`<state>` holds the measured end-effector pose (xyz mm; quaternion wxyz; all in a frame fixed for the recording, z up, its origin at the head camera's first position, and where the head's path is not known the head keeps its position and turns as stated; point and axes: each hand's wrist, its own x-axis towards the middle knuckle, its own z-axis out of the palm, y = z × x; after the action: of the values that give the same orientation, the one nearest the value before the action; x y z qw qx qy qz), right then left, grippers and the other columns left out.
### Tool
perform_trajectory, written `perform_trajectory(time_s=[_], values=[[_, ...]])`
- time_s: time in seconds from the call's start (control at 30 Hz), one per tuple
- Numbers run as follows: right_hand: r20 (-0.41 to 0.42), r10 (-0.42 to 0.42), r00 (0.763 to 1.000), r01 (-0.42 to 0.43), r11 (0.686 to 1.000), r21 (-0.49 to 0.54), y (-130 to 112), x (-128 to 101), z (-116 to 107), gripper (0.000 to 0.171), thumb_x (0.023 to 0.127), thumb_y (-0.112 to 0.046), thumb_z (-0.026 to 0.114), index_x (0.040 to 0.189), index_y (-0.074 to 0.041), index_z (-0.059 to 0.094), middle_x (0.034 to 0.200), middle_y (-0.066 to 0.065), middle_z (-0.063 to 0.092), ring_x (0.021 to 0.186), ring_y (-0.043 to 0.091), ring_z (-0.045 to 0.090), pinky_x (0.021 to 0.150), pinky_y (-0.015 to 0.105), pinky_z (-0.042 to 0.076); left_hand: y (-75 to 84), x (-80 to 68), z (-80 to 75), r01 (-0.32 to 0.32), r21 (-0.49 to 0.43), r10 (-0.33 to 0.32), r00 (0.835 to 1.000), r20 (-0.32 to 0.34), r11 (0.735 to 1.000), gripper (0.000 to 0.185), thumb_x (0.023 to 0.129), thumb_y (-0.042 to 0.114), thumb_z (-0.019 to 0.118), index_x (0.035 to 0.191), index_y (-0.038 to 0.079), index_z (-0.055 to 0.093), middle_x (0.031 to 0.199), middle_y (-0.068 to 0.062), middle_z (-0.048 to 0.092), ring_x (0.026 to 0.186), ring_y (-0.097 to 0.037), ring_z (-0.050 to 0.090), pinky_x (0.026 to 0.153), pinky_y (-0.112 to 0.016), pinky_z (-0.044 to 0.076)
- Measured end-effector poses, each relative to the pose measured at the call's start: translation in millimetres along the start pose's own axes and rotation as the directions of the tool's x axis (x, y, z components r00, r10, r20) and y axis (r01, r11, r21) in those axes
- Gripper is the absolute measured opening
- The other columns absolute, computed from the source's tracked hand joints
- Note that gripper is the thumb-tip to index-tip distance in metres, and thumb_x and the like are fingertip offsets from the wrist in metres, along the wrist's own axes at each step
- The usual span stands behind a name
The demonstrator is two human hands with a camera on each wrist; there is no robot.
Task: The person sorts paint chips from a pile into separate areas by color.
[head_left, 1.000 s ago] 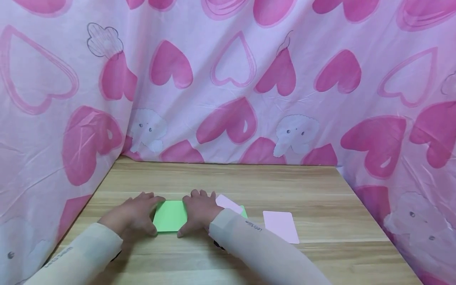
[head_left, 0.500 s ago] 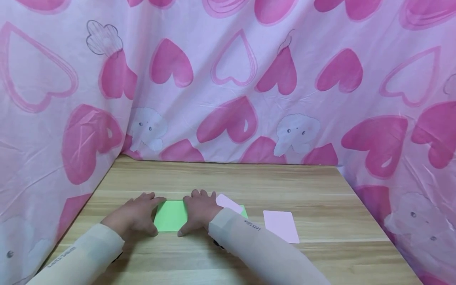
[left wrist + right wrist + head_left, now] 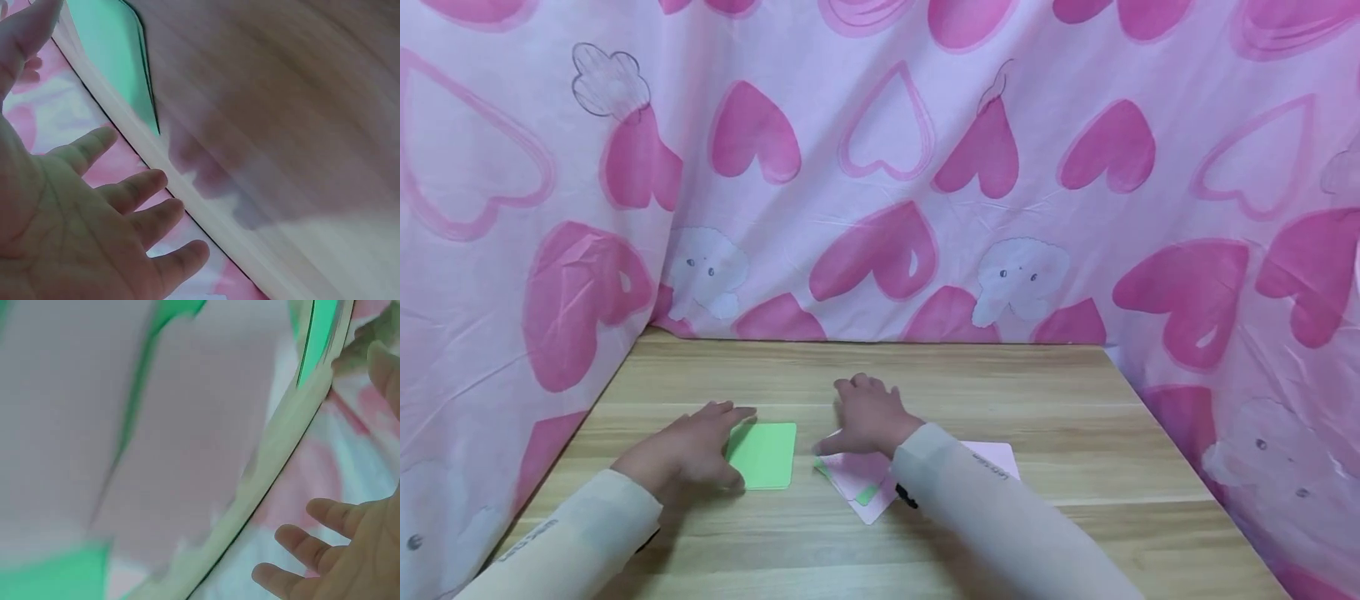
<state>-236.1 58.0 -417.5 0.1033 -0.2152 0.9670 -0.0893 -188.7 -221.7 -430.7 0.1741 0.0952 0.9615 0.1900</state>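
Nearest, the left hand (image 3: 688, 454) lies flat with fingers spread wide, touching the green card's (image 3: 763, 453) 9 o'clock edge. At its 3 o'clock, the right hand (image 3: 868, 414), fingers loosely spread, rests over overlapping pink cards (image 3: 857, 477). Bare table (image 3: 1000, 379) stretches toward 12 o'clock, ending at the heart-print cloth (image 3: 887, 167).

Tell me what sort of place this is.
Probably a makeshift home craft or recording corner: a wooden table is screened on three sides by a pink heart-print sheet, with green and pink paper cards lying on it.
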Motion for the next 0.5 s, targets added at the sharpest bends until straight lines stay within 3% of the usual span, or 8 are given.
perform_trajectory(time_s=[0.27, 0.5], values=[[-0.024, 0.121, 0.992, -0.121, 0.993, 0.007, 49.0, -14.8, -4.5, 0.095, 0.074, -0.071, 0.081, 0.144, -0.011, 0.059, 0.154, 0.01, 0.05, 0.143, 0.038, 0.046, 0.117, 0.075, 0.031, 24.0, 15.4, -2.6, -0.115, 0.051, 0.115, 0.993, -0.007, 0.992, 0.104, 0.069, 0.041, 0.095, 0.158, 0.016, 0.048, 0.165, -0.029, 0.034, 0.154, -0.056, 0.023, 0.119, -0.079, 0.02], [-0.03, 0.159, 0.987, -0.158, 0.987, 0.039, 63.7, -27.5, -5.6, 0.071, 0.076, -0.071, 0.079, 0.114, -0.013, 0.063, 0.147, 0.011, 0.053, 0.139, 0.039, 0.048, 0.114, 0.076, 0.031, 47.4, 34.0, -4.0, -0.167, 0.109, 0.165, 0.986, 0.023, 0.98, 0.103, 0.07, 0.042, 0.095, 0.159, 0.017, 0.046, 0.167, -0.026, 0.033, 0.156, -0.052, 0.023, 0.12, -0.075, 0.026]])
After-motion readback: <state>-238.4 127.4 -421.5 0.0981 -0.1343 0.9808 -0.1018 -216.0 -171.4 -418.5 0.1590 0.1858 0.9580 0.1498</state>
